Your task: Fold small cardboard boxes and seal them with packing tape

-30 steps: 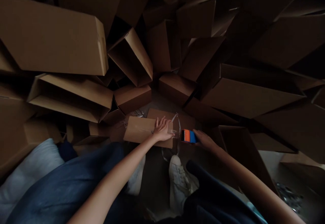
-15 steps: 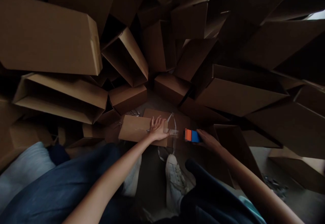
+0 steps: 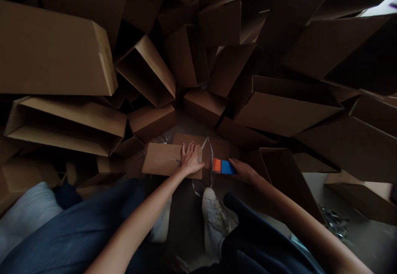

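A small cardboard box point(image 3: 161, 162) lies on the floor in front of my feet. My left hand point(image 3: 190, 160) rests flat on its right end, fingers spread, pressing on a strip of clear tape point(image 3: 207, 158). My right hand point(image 3: 245, 170) grips an orange and blue tape dispenser point(image 3: 222, 167) just right of the box, close to its edge. Loose clear tape curls down below the box toward my white shoe point(image 3: 214, 220).
Piles of empty cardboard boxes point(image 3: 62, 58) surround me on all sides, with open ones at the left point(image 3: 65, 123) and right point(image 3: 288, 108). A flat cardboard sheet point(image 3: 217, 145) lies behind the small box. Crumpled tape scraps point(image 3: 333, 220) lie on the floor at the right.
My right hand brought the tape dispenser leftward, closer to the box's right end. My left hand stayed pressed on the box.
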Tool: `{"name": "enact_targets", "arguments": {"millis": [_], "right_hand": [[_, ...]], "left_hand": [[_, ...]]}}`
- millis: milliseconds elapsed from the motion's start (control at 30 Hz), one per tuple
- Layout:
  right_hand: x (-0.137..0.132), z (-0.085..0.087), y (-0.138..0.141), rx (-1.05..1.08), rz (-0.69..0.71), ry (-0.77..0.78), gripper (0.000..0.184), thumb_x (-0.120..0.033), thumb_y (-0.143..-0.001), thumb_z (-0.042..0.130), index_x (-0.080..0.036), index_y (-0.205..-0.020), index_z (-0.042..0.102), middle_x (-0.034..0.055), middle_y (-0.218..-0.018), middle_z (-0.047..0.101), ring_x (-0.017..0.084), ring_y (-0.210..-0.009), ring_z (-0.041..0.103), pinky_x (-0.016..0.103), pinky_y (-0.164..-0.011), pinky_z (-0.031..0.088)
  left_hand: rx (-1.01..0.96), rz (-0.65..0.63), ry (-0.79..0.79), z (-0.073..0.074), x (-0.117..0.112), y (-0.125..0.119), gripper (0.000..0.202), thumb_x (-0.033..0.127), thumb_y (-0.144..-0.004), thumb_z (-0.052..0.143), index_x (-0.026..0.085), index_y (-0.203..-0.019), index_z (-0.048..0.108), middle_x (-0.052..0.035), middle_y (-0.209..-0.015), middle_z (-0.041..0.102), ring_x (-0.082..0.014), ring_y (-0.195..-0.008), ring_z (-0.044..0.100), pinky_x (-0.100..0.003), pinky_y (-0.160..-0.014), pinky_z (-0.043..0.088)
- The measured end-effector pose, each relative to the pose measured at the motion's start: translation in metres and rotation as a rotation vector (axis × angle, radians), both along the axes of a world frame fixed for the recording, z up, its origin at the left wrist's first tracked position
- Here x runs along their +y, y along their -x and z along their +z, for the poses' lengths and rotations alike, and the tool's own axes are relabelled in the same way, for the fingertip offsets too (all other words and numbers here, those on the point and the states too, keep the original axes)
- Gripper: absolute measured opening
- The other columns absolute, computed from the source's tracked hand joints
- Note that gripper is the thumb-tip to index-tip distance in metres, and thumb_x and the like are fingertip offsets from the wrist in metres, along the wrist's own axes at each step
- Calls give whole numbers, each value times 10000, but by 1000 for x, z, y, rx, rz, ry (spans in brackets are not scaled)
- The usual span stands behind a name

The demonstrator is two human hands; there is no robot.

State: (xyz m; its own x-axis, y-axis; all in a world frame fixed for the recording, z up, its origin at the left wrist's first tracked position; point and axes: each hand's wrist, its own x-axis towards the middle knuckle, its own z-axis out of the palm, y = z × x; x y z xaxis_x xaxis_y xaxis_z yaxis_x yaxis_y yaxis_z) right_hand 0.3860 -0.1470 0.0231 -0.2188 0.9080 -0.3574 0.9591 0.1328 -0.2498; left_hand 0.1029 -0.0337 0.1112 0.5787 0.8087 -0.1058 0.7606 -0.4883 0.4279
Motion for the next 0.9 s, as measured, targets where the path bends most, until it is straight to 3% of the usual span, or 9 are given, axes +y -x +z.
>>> {"name": "enact_targets", "arguments": {"millis": [467,633,800,900], "right_hand": [[22,30,24,10,49,29,765,-325,-766,666,-83,-1444,406,252,-1418,511,328,-1303,523,449,-1049,447],[27,35,30,36,75,19,782,-391,-782,657,-71,-1448,403,258,-1427,497,332,-1305,514,443,-1057,426],[32,45,40,82,134,-6,773,-517,-850,541,-94,-1474,370,240,-1372,539,325,-1202,578,452,-999,445],[36,52,47,63,180,-22,741,-503,-848,539,-122,-1468,396,231,-1333,551,326,-1157,587,452,-963,450]], "left_hand": [[23,134,-29,-1,-4,-12,538,358,-718,685,192,-1195,500,-147,-1330,569,-301,-1380,399,-525,-1215,84],[39,134,-41,2,-5,-12,545,338,-706,680,202,-1201,497,-148,-1342,567,-306,-1365,416,-524,-1209,104],[29,121,-54,2,-5,-11,550,328,-713,666,187,-1220,504,-149,-1328,571,-304,-1352,423,-508,-1213,88],[32,116,-26,2,-5,-11,608,331,-691,687,164,-1244,496,-171,-1356,546,-317,-1370,394,-502,-1215,68]]}}
